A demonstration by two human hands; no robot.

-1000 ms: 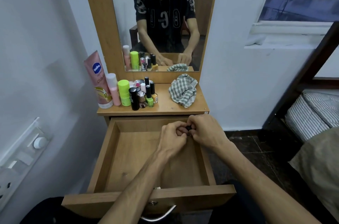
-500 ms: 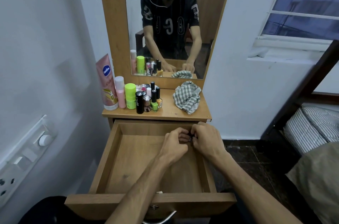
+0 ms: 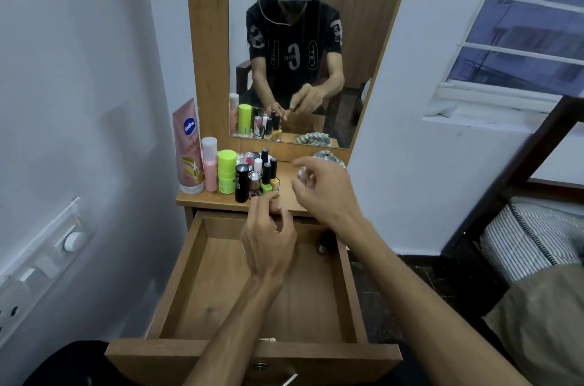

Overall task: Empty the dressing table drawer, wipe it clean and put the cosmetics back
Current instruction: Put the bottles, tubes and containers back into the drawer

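Drawer [image 3: 196, 275]: pulled out, nearly bare; one small dark bottle [image 3: 325, 242] at its back right corner.
Cosmetics [image 3: 252, 175]: clustered on bench [image 3: 202, 202], light, rigid, slippery; grip around bodies.
Hands: left hand [image 3: 268, 240] and right hand [image 3: 322, 193] loosely curled, apparently holding nothing.

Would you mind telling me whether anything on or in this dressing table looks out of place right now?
One small dark bottle sits alone in the far right corner of the open drawer, while the other cosmetics stand clustered on the tabletop. The checked cloth lies crumpled behind the right hand. Nothing looks spilled or damaged.
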